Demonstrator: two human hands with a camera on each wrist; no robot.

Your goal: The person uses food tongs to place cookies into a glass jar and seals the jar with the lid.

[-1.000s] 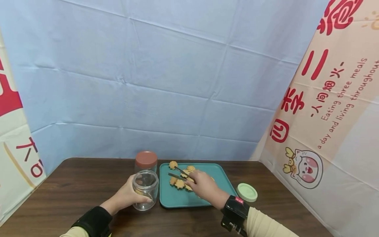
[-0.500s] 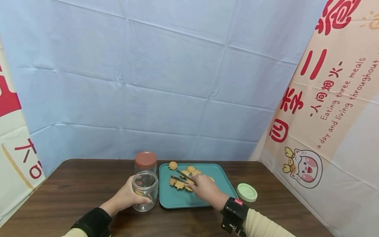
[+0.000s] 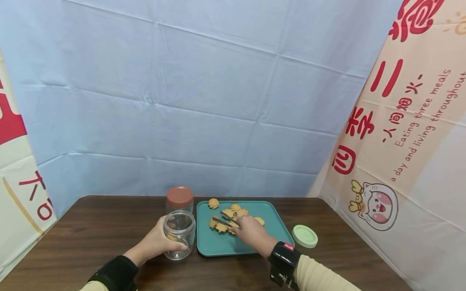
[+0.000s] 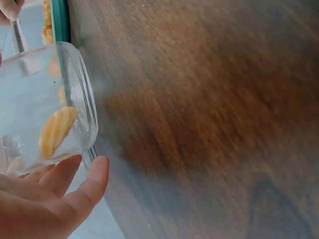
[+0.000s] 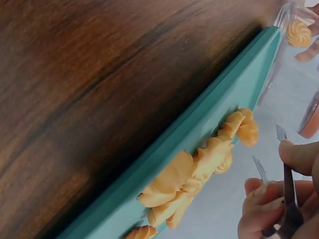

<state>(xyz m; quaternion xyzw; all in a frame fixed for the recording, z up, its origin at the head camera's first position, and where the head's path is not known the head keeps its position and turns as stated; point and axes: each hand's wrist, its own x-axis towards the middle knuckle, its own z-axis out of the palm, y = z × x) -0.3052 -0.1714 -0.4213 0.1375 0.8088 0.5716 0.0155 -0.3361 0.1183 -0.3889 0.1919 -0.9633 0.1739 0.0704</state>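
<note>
My left hand holds an uncovered clear jar upright on the table, fingers and thumb around its side. One ridged cookie leans inside the jar near the bottom. In my right hand are metal tongs with toothed tips, gripped between thumb and fingers. The tong arms stand apart, with no cookie between the tips in the right wrist view. Below them, several swirled cookies lie heaped on a teal tray. A single cookie sits apart at the tray's far left corner.
Behind the held jar stands another jar with a reddish lid. A pale green lid lies on the dark wooden table, right of the tray. A light blue cloth hangs along the table's back edge.
The tongs have shifted slightly right, away from the lone cookie, and their tips have come closer together over the heap. The left hand and jar have stayed in place.
</note>
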